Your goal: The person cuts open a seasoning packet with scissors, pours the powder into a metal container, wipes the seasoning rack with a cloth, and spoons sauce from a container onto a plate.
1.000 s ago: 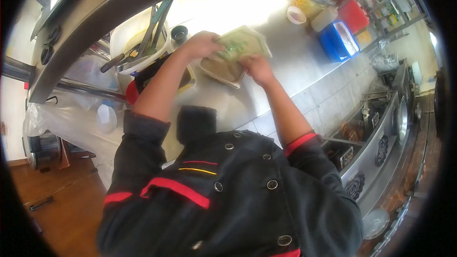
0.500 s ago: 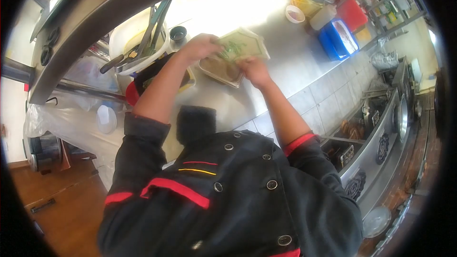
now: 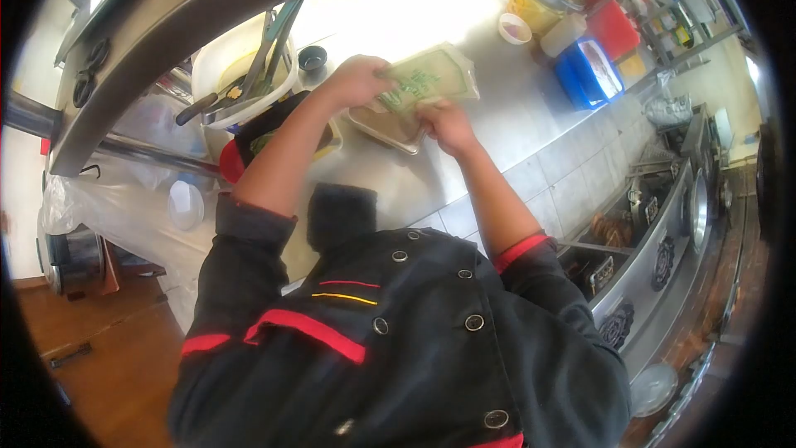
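Both hands hold a flat, pale packet (image 3: 433, 75) with green printing and a clear-looking edge on its far right. My left hand (image 3: 358, 81) has its fingers closed on the packet's left side. Pinching the near edge is my right hand (image 3: 448, 127), with thumb and fingers together. Just under the packet lies a shallow rectangular container (image 3: 388, 131) with brownish contents or base, partly covered by it. A small dark cup (image 3: 312, 59) stands to the left of my left hand.
At the left, a white tub (image 3: 288, 83) holds long-handled utensils. A blue box (image 3: 587, 75), a white bowl (image 3: 514, 29) and a yellow bucket (image 3: 531, 10) stand at the right of the steel counter (image 3: 497, 99). A curved metal shelf edge (image 3: 207, 12) crosses overhead.
The packet has shifted slightly right and turned, and its green print shows more clearly. Both hands keep hold of it in nearly the same place.
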A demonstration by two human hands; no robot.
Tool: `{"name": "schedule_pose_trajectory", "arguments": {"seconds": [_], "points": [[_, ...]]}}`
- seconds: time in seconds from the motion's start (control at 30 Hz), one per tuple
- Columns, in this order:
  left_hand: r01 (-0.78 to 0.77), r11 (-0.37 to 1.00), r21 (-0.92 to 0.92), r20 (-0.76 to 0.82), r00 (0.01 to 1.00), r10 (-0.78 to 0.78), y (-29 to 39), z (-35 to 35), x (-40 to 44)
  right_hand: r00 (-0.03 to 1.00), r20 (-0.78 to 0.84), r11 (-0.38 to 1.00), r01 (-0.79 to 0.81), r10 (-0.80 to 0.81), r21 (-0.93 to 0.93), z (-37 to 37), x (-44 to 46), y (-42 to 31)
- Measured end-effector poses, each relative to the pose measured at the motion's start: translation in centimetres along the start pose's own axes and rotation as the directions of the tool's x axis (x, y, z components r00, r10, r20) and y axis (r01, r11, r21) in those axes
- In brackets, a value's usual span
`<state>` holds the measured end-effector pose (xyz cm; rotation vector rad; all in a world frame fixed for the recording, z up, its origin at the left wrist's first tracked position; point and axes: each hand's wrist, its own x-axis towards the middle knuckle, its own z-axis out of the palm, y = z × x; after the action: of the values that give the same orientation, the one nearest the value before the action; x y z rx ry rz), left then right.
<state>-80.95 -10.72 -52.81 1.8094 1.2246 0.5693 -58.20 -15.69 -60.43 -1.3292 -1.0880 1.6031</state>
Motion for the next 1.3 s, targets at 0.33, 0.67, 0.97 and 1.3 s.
{"name": "schedule_pose_trajectory", "arguments": {"seconds": [0.33, 0.67, 0.97, 1.3], "points": [[0.071, 0.992, 0.109, 0.032, 0.997, -0.074, 0.0, 0.2, -0.1, 1.0, 0.0, 0.997, -0.009, 0.009, -0.074, 0.0, 0.1, 0.7], [-0.006, 0.991, 0.134, -0.071, 0.997, 0.015, -0.4, 0.6, -0.1, 0.98, -0.057, 0.892, 0.15, -0.192, -0.426, 1.0, 0.0, -0.9], [0.11, 0.994, 0.029, -0.028, 0.994, -0.109, -1.4, -0.5, -0.3, 0.998, -0.058, 0.99, 0.014, -0.022, -0.142, 0.0, 1.1, 0.6], [0.094, 0.967, -0.237, 0.024, 0.996, -0.091, -4.8, 0.2, 0.7, 0.995, 0.096, 0.99, -0.013, 0.026, -0.14, 0.2, 1.0, -0.6]]}}
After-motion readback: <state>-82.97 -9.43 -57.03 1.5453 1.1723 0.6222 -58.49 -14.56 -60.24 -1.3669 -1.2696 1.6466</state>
